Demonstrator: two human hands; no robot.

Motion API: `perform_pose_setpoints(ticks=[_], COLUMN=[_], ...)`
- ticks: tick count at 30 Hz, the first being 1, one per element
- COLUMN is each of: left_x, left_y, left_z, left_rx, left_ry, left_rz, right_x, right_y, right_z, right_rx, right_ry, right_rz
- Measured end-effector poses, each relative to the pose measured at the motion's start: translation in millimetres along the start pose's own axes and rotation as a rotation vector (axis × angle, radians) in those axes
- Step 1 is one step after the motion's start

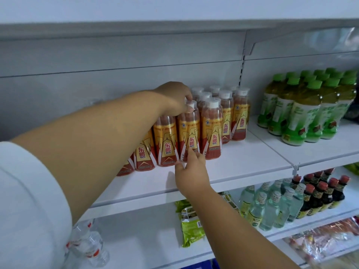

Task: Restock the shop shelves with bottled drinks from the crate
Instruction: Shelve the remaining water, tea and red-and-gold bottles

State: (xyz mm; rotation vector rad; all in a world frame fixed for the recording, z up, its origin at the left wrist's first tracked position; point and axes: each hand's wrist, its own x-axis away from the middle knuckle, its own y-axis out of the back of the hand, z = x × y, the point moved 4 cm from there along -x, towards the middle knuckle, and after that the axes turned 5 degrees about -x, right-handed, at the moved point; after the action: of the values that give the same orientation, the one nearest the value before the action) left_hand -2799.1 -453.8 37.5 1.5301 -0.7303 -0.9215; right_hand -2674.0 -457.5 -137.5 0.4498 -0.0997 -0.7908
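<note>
Our white sleeve (pixel 29 200) fills the near corner. We pinch one orange bottle (pixel 188 133) upright on the white shelf (pixel 242 160): left hand (pixel 174 98) curled round its white cap, right hand (pixel 191 171) with fingertips at its base. More orange bottles (pixel 223 113) crowd behind; green-capped bottles (pixel 303 111) stand well apart.
</note>
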Motion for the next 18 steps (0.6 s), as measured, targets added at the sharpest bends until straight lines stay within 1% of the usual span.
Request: perform_pose_setpoints(ticks=[10,15,17,18], left_x=[2.1,7.0,16.1,23.2], left_y=[-0.7,-7.2,-5.0,-2.0], left_z=[-0.3,-5.5,-13.7,-19.0], left_rx=[0.011,-0.06,-0.14,-0.159], left_ry=[0.036,0.05,0.049,0.037], left_rz=[0.001,0.003,-0.041,-0.096], right_x=[1.2,7.6,13.2,16.7], right_y=[2.9,9.8,14.9,18.5], right_z=[2.7,13.3,20.3,23.5], right_rx=[-0.011,-0.012,-0.001,0.0], right_ry=[-0.034,0.002,0.039,0.063], right_rz=[0.016,-0.021,-0.029,-0.04])
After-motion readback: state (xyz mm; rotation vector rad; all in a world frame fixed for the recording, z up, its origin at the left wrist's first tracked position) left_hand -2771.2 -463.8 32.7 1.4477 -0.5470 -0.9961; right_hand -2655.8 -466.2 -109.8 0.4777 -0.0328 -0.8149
